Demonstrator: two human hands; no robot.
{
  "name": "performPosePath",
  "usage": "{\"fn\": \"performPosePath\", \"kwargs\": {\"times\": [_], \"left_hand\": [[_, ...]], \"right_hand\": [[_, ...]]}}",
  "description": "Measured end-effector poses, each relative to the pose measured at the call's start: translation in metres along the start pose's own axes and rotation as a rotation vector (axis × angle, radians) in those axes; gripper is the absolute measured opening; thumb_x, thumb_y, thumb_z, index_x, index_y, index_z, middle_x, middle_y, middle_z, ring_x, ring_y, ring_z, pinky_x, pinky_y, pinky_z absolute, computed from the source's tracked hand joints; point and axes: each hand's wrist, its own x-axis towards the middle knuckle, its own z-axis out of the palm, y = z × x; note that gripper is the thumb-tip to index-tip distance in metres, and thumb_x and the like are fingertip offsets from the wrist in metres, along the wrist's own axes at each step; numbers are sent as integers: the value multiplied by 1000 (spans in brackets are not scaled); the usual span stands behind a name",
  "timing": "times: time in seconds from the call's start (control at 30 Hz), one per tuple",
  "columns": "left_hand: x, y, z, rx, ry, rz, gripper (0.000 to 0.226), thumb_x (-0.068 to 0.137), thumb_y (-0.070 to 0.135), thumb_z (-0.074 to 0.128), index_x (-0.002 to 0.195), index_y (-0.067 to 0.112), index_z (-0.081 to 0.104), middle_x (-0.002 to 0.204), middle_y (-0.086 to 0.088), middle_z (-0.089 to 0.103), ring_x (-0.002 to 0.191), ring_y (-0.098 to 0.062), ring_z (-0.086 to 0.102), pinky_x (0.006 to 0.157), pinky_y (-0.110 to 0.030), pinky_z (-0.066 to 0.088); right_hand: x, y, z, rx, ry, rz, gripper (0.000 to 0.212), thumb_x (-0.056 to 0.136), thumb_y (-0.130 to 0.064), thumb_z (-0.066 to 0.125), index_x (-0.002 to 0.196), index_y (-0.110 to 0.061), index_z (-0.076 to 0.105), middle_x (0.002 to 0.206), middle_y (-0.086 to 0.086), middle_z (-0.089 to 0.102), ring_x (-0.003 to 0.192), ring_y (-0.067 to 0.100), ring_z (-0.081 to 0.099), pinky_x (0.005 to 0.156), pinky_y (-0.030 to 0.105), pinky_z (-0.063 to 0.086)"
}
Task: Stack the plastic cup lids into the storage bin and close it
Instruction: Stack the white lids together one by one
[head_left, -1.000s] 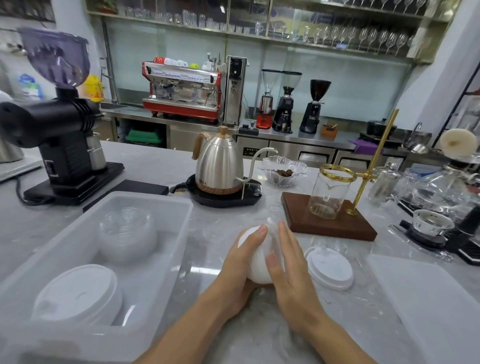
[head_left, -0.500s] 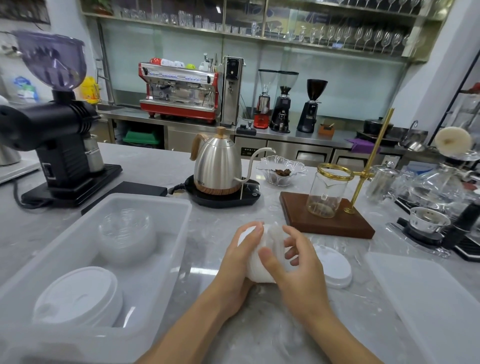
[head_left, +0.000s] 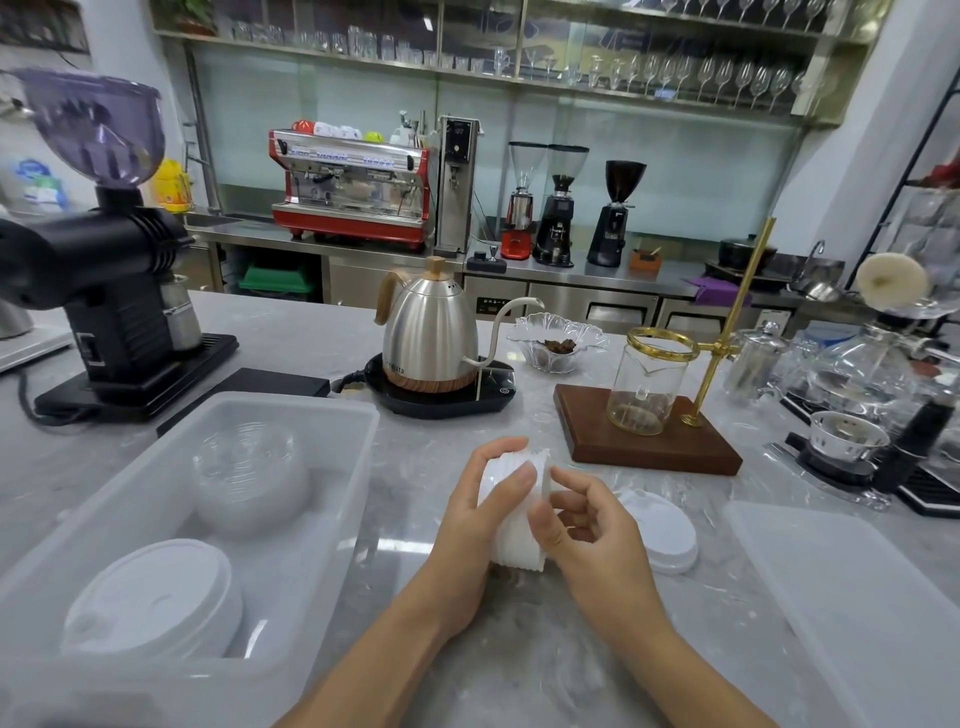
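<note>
Both hands — left hand (head_left: 480, 512), right hand (head_left: 587, 540) — grip a stack of white lids (head_left: 514, 519) on its side beside the storage bin (head_left: 332, 519).

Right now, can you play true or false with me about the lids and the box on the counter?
1. Both hands hold a stack of white lids. True.
2. The storage bin is already closed. False: it is open, and its flat cover lies on the counter to the right.
3. White lids and clear lids are inside the bin. True.
4. The kettle stands inside the bin. False: it stands on its black base behind the bin.
5. One white lid lies alone on the counter. True.
</note>
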Motion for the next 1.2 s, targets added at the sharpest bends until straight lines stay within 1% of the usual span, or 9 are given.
{"fn": "performPosePath", "kwargs": {"times": [0.17, 0.37, 0.47, 0.57, 0.7, 0.9, 0.97, 1.13, 1.2], "left_hand": [[-1, -1, -3, -36, -49, -54, 68, 74, 56, 83, 133, 40, 55, 126, -18, 70, 114, -36, 69, 91, -49, 56], [0, -2, -8, -58, -77, -122, 79, 67, 66, 84, 136, 58, 46, 127, -1, 72, 114, -29, 71, 103, -58, 52], [0, -1, -9, -144, -53, -167, 87, 69, 58, 86, 143, 35, 47, 132, -15, 65, 107, -33, 71, 97, -61, 55], [-1, 1, -10, -41, -72, -148, 84, 71, 51, 87, 137, 12, 54, 122, -17, 67, 103, -29, 69, 92, -57, 57], [-1, 1, -10, 29, -31, -134, 83, 67, 47, 86, 133, 10, 54, 113, -17, 67, 98, -27, 67, 75, -37, 57], [0, -1, -10, 20, 2, -102, 81, 60, 41, 94, 128, 17, 58, 115, -19, 69, 103, -32, 69, 94, -64, 54], [1, -1, -8, 1, 35, -93, 85, 55, 43, 97, 127, 19, 60, 117, -21, 69, 102, -34, 69, 90, -63, 57], [3, -3, -5, -25, 94, -52, 69, 52, 42, 98, 112, 36, 65, 92, -11, 74, 77, -38, 73, 54, -40, 58], [3, -5, -4, 20, 142, -27, 63, 53, 39, 96, 107, 44, 65, 87, -7, 73, 75, -39, 73, 54, -42, 59]], "right_hand": [[-3, -3, -3, -41, -55, -47, 78, 51, -83, 69, 120, -51, 53, 111, -36, 62, 109, -11, 57, 88, 14, 45], [-1, 1, -12, -50, -150, -48, 78, 62, -57, 83, 131, -45, 48, 122, -32, 60, 117, -8, 54, 95, 20, 48], [-1, 3, -13, -45, -193, -64, 79, 64, -42, 88, 132, -45, 49, 128, -32, 55, 120, -8, 52, 88, 13, 50], [-1, 4, -14, -38, -216, -67, 86, 61, -45, 89, 136, -41, 47, 129, -32, 56, 122, -9, 51, 91, 13, 48], [0, 2, -17, -54, -180, -59, 99, 50, -65, 84, 137, -36, 48, 127, -25, 61, 121, -8, 54, 101, 22, 44], [0, 9, -17, -22, -267, -32, 98, 55, -63, 84, 140, -42, 41, 136, -30, 52, 127, -7, 48, 95, 12, 45], [1, 10, -17, -37, -295, -45, 96, 63, -64, 80, 144, -45, 33, 142, -32, 46, 131, -9, 42, 97, 10, 42], [13, 17, -34, -220, 25, -90, 75, 72, -65, 71, 136, -54, 33, 133, -49, 36, 124, -12, 40, 103, 19, 33], [19, 25, -47, -427, 202, -107, 78, 75, -56, 73, 140, -46, 32, 143, -36, 32, 133, -1, 34, 108, 28, 31]]}}
